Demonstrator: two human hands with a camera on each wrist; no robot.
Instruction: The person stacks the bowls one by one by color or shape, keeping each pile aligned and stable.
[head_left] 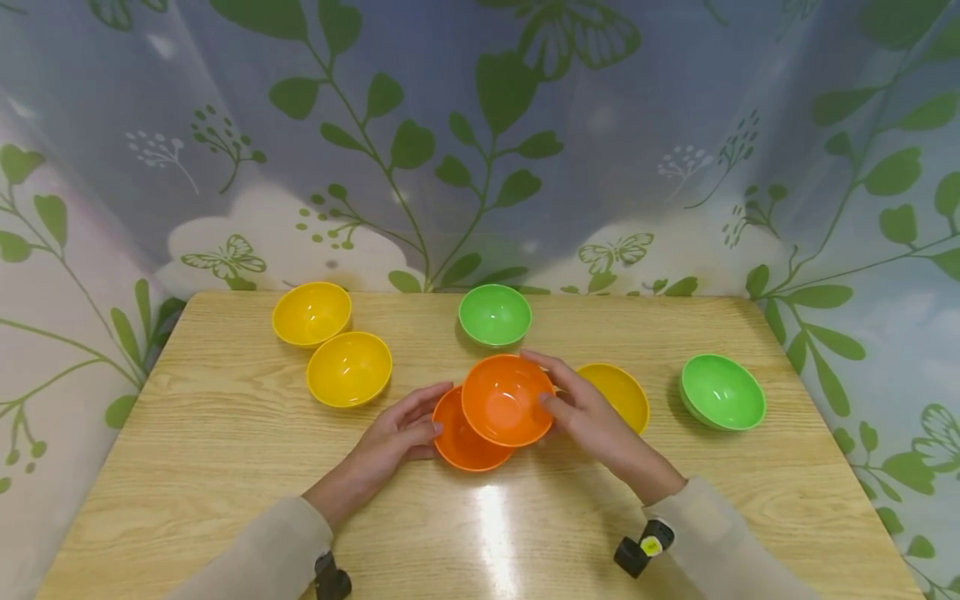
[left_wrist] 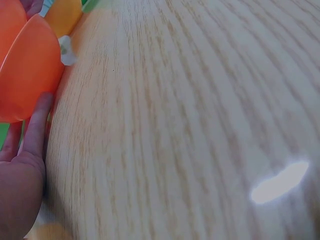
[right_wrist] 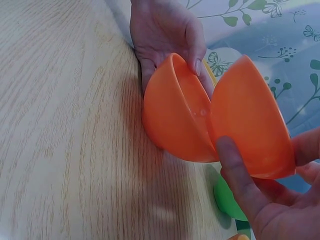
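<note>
Two orange bowls: one round orange plastic bowl [head_left: 507, 400] was raised and tilted, overlapping a second orange plastic bowl [head_left: 459, 442] that lay on the light wooden tabletop [head_left: 225, 467].
Right hand: my right hand [head_left: 592, 417] held the upper orange bowl, thumb [right_wrist: 235, 170] pressed on its outer wall and fingers curled round the far rim.
Left hand: my left hand [head_left: 401, 437] steadied the lower orange bowl, fingers nearly straight along its edge, one fingertip [right_wrist: 198, 67] hooked over the rim; it was not fully closed.
Left wrist view: a straight finger [left_wrist: 37, 127] lay against the orange wall [left_wrist: 27, 75].
Yellow bowls: two yellow plastic bowls [head_left: 311, 313] [head_left: 349, 368] sat touching at the left rear, and a third yellow bowl [head_left: 618, 393] lay just behind my right hand.
Green bowls: one green plastic bowl [head_left: 495, 315] stood behind the orange pair; another green bowl [head_left: 722, 392] was at the right, well apart.
Backdrop: a leaf-printed curtain [head_left: 480, 142] hung behind the tabletop.
</note>
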